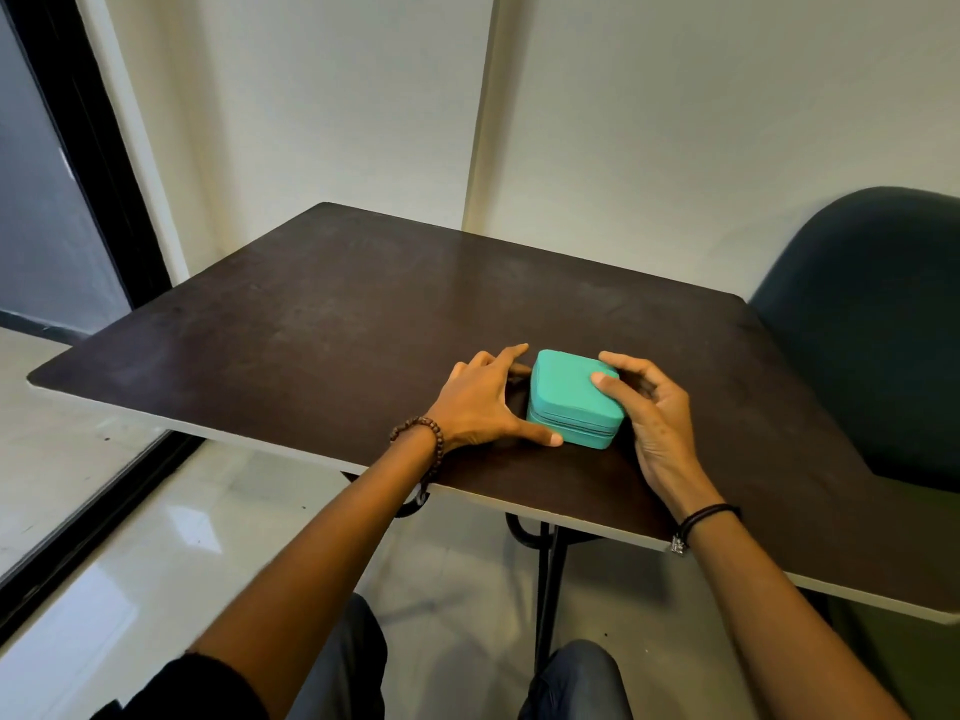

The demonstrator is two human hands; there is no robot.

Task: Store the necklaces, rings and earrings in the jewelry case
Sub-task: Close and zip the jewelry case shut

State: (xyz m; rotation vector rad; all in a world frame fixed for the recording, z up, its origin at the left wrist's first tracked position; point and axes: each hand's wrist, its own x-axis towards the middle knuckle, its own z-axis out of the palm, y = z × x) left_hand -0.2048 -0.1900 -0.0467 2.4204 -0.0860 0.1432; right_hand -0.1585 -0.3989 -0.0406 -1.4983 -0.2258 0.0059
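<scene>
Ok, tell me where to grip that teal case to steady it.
Grip the jewelry case by its lower half, below the zipper seam, coming in from left and right. It lies flat and closed on the table; the straight side walls give flat purchase and leave the lid free.

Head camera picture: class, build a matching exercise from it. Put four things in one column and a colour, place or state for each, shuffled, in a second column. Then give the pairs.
Column one
1. case
2. left hand
3. right hand
4. chair

Column two
A. thumb on top of the case
B. dark, past the right edge of the table
C. turquoise, closed
D. brown bead bracelet at its wrist

Pairs: 1-C, 2-D, 3-A, 4-B
</scene>
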